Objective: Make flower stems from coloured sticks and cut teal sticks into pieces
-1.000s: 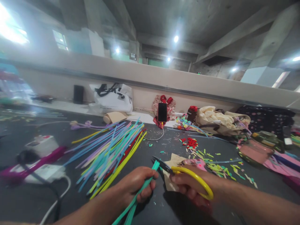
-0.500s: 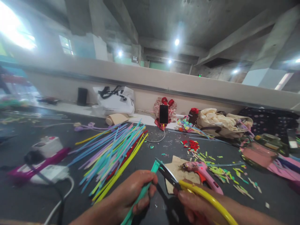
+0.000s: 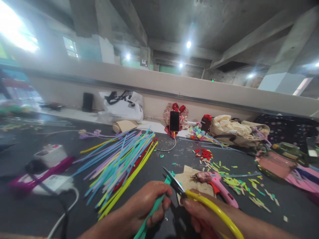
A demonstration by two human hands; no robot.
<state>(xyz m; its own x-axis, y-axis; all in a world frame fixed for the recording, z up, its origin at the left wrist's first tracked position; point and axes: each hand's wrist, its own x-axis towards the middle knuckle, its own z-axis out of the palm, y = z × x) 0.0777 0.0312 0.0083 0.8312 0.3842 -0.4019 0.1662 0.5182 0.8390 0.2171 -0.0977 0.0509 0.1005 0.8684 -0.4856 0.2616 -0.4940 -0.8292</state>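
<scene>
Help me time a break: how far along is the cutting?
Seemingly done: short red pieces and yellow-green pieces lie on the table's right. In hand: turquoise strips in the left hand, scissors at their tips in the right hand. Probably left: the long strips; how many are needed, I can't tell.

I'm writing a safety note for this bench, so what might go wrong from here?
The scissors are right by the fingertips of the left hand on the green strips, so a slip might nick a finger. The right hand and its forearm lie close to the pink glue gun; a nudge could shift it, and its tip might be hot.
</scene>
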